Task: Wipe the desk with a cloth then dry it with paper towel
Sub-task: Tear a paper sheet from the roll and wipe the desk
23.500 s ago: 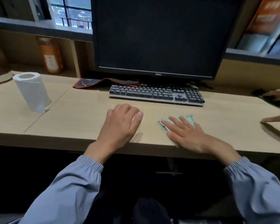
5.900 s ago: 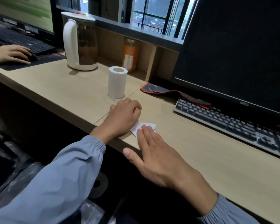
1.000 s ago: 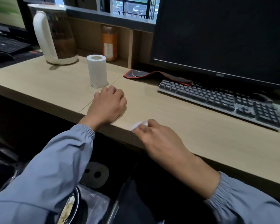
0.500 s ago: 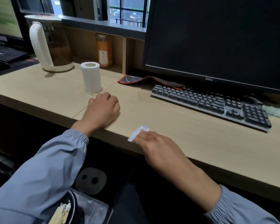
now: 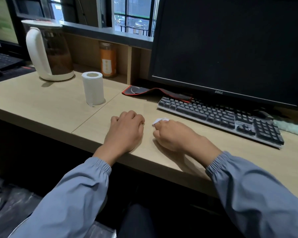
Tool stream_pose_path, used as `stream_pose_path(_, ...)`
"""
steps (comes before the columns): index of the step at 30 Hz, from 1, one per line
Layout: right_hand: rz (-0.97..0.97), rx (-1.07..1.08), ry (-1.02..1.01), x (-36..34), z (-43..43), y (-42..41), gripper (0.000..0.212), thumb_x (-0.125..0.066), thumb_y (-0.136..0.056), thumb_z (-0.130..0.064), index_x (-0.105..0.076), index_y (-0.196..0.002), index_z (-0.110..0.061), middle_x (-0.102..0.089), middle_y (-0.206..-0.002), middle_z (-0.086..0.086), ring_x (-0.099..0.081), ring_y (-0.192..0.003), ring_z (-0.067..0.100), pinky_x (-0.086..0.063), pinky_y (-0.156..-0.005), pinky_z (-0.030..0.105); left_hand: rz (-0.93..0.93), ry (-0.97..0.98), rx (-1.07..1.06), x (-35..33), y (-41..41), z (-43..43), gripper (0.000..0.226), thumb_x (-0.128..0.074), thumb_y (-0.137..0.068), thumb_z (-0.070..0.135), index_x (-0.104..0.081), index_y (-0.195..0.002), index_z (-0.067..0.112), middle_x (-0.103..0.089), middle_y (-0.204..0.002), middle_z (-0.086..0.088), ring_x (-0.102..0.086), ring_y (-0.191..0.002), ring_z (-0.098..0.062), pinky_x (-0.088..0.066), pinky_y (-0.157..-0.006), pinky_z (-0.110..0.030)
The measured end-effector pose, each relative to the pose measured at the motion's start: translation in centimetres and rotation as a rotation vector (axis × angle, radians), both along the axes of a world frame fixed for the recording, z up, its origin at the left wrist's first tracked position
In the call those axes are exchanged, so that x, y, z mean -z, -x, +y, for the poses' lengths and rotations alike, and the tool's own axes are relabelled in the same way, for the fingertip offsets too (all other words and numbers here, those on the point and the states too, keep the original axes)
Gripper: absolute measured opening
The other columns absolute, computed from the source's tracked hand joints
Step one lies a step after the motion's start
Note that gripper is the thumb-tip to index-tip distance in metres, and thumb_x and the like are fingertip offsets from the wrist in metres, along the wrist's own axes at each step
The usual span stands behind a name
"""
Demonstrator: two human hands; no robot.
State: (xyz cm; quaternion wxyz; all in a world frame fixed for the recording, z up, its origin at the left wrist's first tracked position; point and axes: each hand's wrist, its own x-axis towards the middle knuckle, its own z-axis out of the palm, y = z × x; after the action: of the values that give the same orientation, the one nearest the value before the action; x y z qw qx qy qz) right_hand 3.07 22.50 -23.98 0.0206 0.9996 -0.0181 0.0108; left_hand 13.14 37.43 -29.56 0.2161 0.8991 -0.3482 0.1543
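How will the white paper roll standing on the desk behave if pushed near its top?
The white paper towel roll stands upright, taller than wide, so it would probably tip rather than slide. Once lying on the smooth wooden desk, its round shape would likely let it roll. It looks light and soft, so a hard squeeze may dent it.

Most of the crumpled paper towel (image 5: 160, 120) is hidden inside the curled fingers of the right hand (image 5: 175, 134). At the right, the pale green cloth (image 5: 291, 127) is cut off by the edge. The monitor (image 5: 230, 45) runs off the top and right. The label on the orange jar (image 5: 108, 60) is too small to read. The far-left screen (image 5: 0, 19) is blurred and cropped.
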Motion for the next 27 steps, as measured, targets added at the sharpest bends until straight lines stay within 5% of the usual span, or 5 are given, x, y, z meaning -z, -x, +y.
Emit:
stream_pose_path(7,0.088,0.101,0.061,-0.8,-2.0,-5.7,0.054,-0.032,-0.099,-0.003,-0.046,-0.149,-0.018,-0.048,-0.15,0.01,-0.053,-0.128,0.03,-0.044,-0.103,0.039,0.012,-0.024,-0.001,0.0,-0.2,0.1,0.031,-0.036,-0.103,0.032,-0.062,-0.118,0.032,-0.056,-0.122,0.007,-0.048,-0.114,-0.019,-0.033,-0.096,-0.043)
stream_pose_path(12,0.044,0.134,0.121,-1.2,-2.4,-6.1,0.047,-0.03,-0.106,-0.009,-0.049,-0.148,-0.019,-0.054,-0.139,0.02,-0.057,-0.121,0.038,-0.046,-0.102,0.045,0.017,-0.026,0.002,0.0,-0.3,0.2,0.032,-0.036,-0.103,0.033,-0.063,-0.12,0.032,-0.057,-0.125,0.007,-0.048,-0.115,-0.017,-0.028,-0.092,-0.039)
stream_pose_path(19,-0.003,0.115,0.241,-1.3,-4.8,-3.5,0.036,-0.035,-0.107,-0.016,-0.064,-0.127,-0.009,-0.064,-0.109,0.016,-0.063,-0.095,0.036,-0.045,-0.074,0.038,-0.002,-0.012,0.002,0.3,-0.2,0.1,0.032,-0.036,-0.101,0.033,-0.063,-0.117,0.03,-0.057,-0.121,0.007,-0.048,-0.111,-0.018,-0.028,-0.092,-0.039)
stream_pose_path(23,-0.034,0.131,0.254,-0.9,-4.3,-3.0,0.033,-0.039,-0.107,-0.019,-0.069,-0.103,-0.003,-0.058,-0.084,0.01,-0.05,-0.069,0.027,-0.045,-0.066,0.038,-0.024,-0.023,-0.005,0.3,-0.2,0.0,0.032,-0.034,-0.099,0.034,-0.061,-0.114,0.029,-0.055,-0.117,0.007,-0.046,-0.107,-0.018,-0.026,-0.089,-0.038)
stream_pose_path(27,-0.03,0.059,0.186,-2.0,-5.7,-3.3,0.037,-0.048,-0.104,-0.02,-0.045,-0.067,-0.016,-0.043,-0.065,0.009,-0.041,-0.059,0.03,-0.037,-0.056,0.036,-0.037,-0.044,-0.002,0.5,-0.1,-0.1,0.032,-0.034,-0.099,0.035,-0.06,-0.115,0.029,-0.054,-0.118,0.005,-0.046,-0.108,-0.02,-0.025,-0.089,-0.038)
